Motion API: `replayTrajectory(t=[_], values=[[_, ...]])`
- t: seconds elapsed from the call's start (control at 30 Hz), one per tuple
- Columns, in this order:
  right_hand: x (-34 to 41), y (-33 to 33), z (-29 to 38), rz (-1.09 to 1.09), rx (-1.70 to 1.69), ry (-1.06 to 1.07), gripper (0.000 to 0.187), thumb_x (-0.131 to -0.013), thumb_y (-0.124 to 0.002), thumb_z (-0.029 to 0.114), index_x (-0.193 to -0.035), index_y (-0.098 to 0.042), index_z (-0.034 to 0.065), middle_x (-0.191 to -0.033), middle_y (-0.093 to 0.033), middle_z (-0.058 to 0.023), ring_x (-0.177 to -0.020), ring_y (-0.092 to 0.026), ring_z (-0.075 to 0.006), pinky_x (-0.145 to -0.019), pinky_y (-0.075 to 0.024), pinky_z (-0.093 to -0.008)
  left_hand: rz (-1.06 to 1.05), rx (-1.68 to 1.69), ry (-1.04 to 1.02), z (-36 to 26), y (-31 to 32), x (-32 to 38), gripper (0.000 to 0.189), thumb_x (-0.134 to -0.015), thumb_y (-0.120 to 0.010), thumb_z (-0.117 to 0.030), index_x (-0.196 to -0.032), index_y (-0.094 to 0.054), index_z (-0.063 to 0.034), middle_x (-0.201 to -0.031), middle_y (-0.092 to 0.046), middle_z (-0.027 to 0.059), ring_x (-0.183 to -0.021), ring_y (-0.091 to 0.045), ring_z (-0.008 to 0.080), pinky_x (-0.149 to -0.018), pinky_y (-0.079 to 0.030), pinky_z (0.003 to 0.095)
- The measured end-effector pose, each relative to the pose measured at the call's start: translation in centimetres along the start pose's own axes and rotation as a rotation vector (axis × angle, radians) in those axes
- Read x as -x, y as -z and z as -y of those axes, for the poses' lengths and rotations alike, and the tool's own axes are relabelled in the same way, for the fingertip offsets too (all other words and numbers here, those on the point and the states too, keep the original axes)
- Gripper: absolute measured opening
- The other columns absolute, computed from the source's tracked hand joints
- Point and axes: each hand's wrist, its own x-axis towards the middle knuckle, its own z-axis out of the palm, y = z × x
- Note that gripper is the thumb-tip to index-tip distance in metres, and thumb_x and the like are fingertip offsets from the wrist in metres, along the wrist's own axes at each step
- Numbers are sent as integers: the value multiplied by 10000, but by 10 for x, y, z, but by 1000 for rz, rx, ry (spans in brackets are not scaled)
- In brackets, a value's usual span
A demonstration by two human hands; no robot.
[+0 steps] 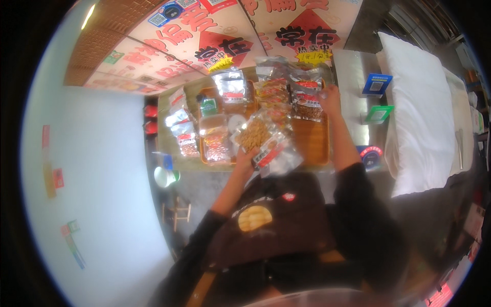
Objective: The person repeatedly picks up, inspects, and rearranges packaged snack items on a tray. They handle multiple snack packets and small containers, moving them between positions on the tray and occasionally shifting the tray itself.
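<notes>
My left hand (245,160) grips a clear-windowed packet of light brown nuts or snacks (253,134) by its lower edge. The packet bears a red and white label and is raised in front of the trays. My right hand (330,99) is at the right edge of a dark packet with a red label (308,101); whether its fingers pinch that packet is unclear. That packet lies in the brown right-hand tray (311,147). More shiny packets (271,90) stand in a row just left of it, partly overlapping. A packet of reddish nuts (216,144) lies in the left tray (202,153).
Silver packets (230,86) and a small green card (208,107) are in the left tray. Other packets (186,140) line the table's left side. Blue (376,84) and green (379,114) code stands and a white cloth-covered bundle (416,115) are at right. Lit sign panels rise behind.
</notes>
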Motion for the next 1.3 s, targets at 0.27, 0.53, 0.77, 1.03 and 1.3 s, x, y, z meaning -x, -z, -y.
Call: replayTrajectory(t=[0.27, 0.53, 0.77, 1.03, 1.3], values=[[-39, -28, -17, 234, -246, -134, 309, -773, -860, 279, -972, -747, 72, -1398, -556, -206, -1298, -564, -384, -1107, -451, -444, -28, 58, -66, -1, 3, 12, 631, -905, -685, 57, -1487, -455, -20, -1390, -617, 122, -1225, -645, 287, -1009, -582, 407], [-61, -3, 2, 469, -396, -191, 269, -725, -880, 196, -910, -727, 74, -1221, -610, -141, -1150, -621, -300, -998, -489, -396, 8, 81, -30, -1, 1, 6, 641, -898, -692, 55, -1488, -451, -13, -1400, -612, 122, -1252, -635, 288, -1023, -576, 409], [-28, 10, 26, 517, -364, -137, 247, -680, -860, 147, -822, -679, 54, -1033, -653, -148, -1016, -665, -296, -893, -535, -389, 43, -6, -32, 2, 5, -1, 675, -903, -754, -68, -1502, -446, -20, -1440, -609, 113, -1278, -631, 273, -1070, -546, 418], [68, 31, 59, 192, -374, 131, 173, -735, -779, -39, -801, -642, 43, -1179, -655, -158, -1037, -685, -351, -871, -558, -395, -15, -10, 15, 4, 15, -8, 671, -893, -760, -60, -1491, -456, -20, -1418, -622, 113, -1261, -640, 266, -1060, -552, 408], [98, 28, 68, 117, -344, 176, 221, -752, -796, -57, -949, -728, 16, -1259, -656, -146, -1098, -684, -353, -882, -588, -395, 13, 6, 27, -3, 4, -5, 679, -893, -750, -43, -1497, -441, -12, -1439, -601, 113, -1275, -629, 271, -1067, -551, 410]])
